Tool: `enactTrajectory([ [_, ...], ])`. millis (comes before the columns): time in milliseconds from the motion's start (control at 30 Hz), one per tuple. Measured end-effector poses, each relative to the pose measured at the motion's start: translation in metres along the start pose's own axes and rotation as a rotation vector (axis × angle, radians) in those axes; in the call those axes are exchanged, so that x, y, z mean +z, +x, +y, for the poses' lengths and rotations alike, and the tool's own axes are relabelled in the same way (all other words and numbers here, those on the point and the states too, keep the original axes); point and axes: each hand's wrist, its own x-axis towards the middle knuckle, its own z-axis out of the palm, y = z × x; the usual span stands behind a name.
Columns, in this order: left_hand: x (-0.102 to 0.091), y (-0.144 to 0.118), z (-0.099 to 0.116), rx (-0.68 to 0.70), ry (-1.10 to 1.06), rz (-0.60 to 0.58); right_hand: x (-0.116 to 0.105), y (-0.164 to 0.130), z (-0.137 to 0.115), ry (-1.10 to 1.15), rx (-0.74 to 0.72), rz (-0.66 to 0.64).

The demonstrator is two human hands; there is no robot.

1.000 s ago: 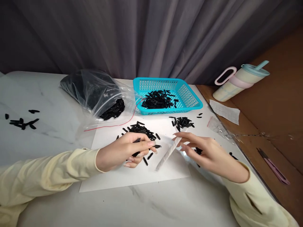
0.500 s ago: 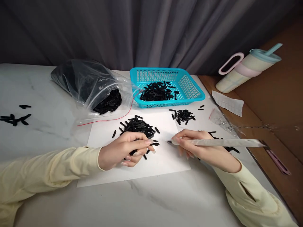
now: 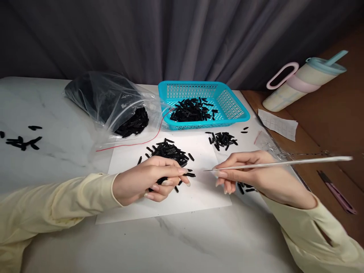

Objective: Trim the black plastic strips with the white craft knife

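My left hand (image 3: 153, 176) is closed over the near side of a heap of small black strips (image 3: 170, 151) on white paper (image 3: 199, 199). Thumb and forefinger pinch a black strip (image 3: 190, 174), whose end sticks out toward the right. Facing it, my right hand (image 3: 241, 170) grips a slim craft knife (image 3: 284, 163) with a pale, flat handle. The knife's thin dark tip points left, a short gap away from the strip. The knife is seen nearly edge-on. Below the right hand lie more black strips (image 3: 247, 188), partly hidden.
A blue basket (image 3: 231, 120) holding black strips stands at the back. Left of it lies a clear zip bag (image 3: 105, 98) full of strips, with a red line (image 3: 133, 144). Smaller piles (image 3: 223, 140) lie around. At right are a tumbler (image 3: 301, 81), a paper slip (image 3: 278, 124) and a pink-handled tool (image 3: 338, 193).
My right hand has turned the knife, so its flat side no longer faces me and its far end is higher. The left hand keeps its pinch. The whole view shifted slightly.
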Motion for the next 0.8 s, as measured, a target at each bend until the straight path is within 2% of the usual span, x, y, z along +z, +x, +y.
enactTrajectory([
  [67, 0.0, -0.002, 0.002, 0.011, -0.003, -0.002, 0.001, -0.005, -0.015, 0.008, -0.041, -0.038],
  [133, 0.0, -0.004, 0.005, 0.023, -0.004, 0.005, 0.003, -0.008, -0.031, -0.078, -0.109, -0.035],
  [267, 0.001, -0.01, 0.011, 0.075, -0.006, 0.033, 0.012, -0.004, -0.051, -0.276, -0.316, 0.092],
  [333, 0.001, -0.014, 0.014, 0.114, 0.008, 0.045, 0.016, -0.001, -0.053, -0.296, -0.364, 0.102],
  [433, 0.002, -0.017, 0.018, 0.165, 0.056, 0.078, 0.019, 0.003, -0.051, -0.286, -0.355, 0.093],
  [633, 0.003, -0.018, 0.016, 0.24, 0.126, 0.136, 0.024, -0.001, -0.049, -0.205, -0.385, 0.16],
  [800, 0.003, -0.019, 0.014, 0.254, 0.143, 0.146, 0.027, -0.004, -0.048, -0.19, -0.4, 0.152],
])
